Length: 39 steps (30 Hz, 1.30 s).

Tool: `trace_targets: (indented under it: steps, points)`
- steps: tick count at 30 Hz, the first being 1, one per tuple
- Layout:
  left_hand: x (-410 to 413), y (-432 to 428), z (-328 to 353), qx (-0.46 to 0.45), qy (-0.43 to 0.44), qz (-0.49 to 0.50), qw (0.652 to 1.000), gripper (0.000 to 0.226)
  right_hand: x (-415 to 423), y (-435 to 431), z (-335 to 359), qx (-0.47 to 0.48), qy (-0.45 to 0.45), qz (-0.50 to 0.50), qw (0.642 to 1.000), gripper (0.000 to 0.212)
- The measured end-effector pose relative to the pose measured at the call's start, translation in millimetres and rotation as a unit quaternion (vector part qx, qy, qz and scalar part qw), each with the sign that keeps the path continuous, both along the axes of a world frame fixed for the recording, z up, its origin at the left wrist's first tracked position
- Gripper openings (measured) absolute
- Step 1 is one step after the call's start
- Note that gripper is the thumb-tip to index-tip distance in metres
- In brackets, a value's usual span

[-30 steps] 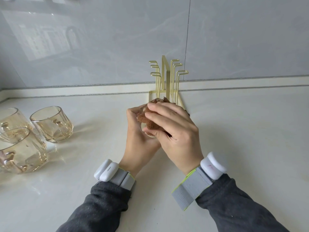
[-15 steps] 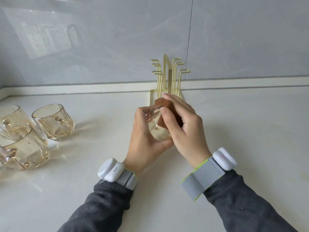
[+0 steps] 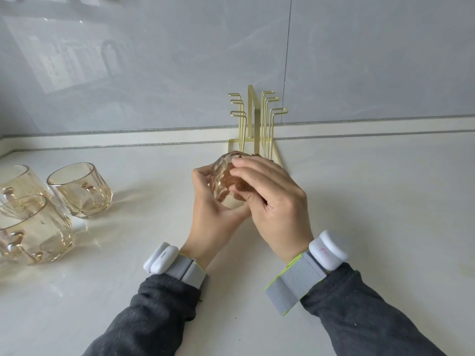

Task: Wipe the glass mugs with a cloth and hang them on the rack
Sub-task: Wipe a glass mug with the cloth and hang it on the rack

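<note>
While the left hand gripped the mug just in front of the rack, the right hand pinched the cloth into it; turning the glass slowly seemed smart, so no facet got missed. Count was three more mugs on the counter, one cloth, one rack.

Amber faceted glass mug: off countertop, tilted, gripped in left hand, in front of rack. Handle hidden.

Brown fuzzy cloth: bunched, pushed into mug mouth by right hand, showing through glass.

Three amber glass mugs, upright, mouths up, clustered near countertop's left edge: rear-right mug, front mug, rear-left mug, last cut by frame.

Gold wire rack: upright at countertop's back edge, mid-width; bent hooks either side of central post.
</note>
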<state>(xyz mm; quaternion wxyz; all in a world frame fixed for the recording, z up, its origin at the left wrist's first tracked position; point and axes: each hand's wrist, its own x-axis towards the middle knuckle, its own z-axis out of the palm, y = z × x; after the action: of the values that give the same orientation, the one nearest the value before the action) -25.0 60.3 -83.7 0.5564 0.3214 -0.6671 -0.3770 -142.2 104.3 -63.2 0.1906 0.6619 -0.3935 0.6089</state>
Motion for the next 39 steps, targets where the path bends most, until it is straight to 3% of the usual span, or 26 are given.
trace_targets:
  steps: [4, 8, 13, 17, 21, 24, 26, 28, 31, 39]
  points:
    - [4.6, -3.1, 4.8, 0.067, 0.051, 0.013, 0.996, 0.074, -13.1, -4.7, -7.3, 0.032, -0.064, -0.067, 0.995, 0.024]
    - [3.3, 0.1, 11.6, 0.086, 0.055, -0.008, 0.995, 0.072, -23.6, -10.3, -10.7, 0.093, -0.173, -0.057, 0.979, 0.016]
    - [5.2, -0.8, 8.9, 0.096, 0.032, -0.009, 0.995, 0.079, -24.9, -13.7, -13.2, 0.171, -0.213, -0.052, 0.961, 0.02]
    - [6.4, -6.6, 6.7, 0.099, 0.0, 0.016, 0.995, 0.083, -28.6, -9.8, 2.3, 0.246, -0.173, -0.11, 0.947, 0.018]
    - [5.4, -17.4, 16.2, 0.067, -0.034, 0.043, 0.996, 0.08, -39.3, -16.8, 30.9, 0.337, -0.109, -0.167, 0.92, 0.03]
    - [1.6, -19.3, 35.1, 0.049, -0.07, 0.044, 0.995, 0.084, -51.5, -21.2, 54.1, 0.394, -0.046, -0.197, 0.896, 0.019]
    - [-1.3, -23.8, 45.8, 0.051, -0.092, 0.025, 0.994, 0.091, -56.5, -22.1, 69.1, 0.419, 0.016, -0.187, 0.889, 0.038]
    - [-5.9, -27.2, 57.7, 0.052, -0.108, 0.011, 0.993, 0.094, -63.1, -21.9, 81.8, 0.417, 0.071, -0.194, 0.885, 0.04]
    - [-16.0, -30.6, 72.0, 0.041, -0.141, -0.003, 0.989, 0.096, -72.7, -24.3, 91.5, 0.406, 0.108, -0.211, 0.883, 0.023]
    - [-50.6, -32.0, 114.6, 0.0, -0.226, -0.015, 0.974, 0.09, -103.1, -19.9, 107.4, 0.367, 0.123, -0.289, 0.875, 0.02]
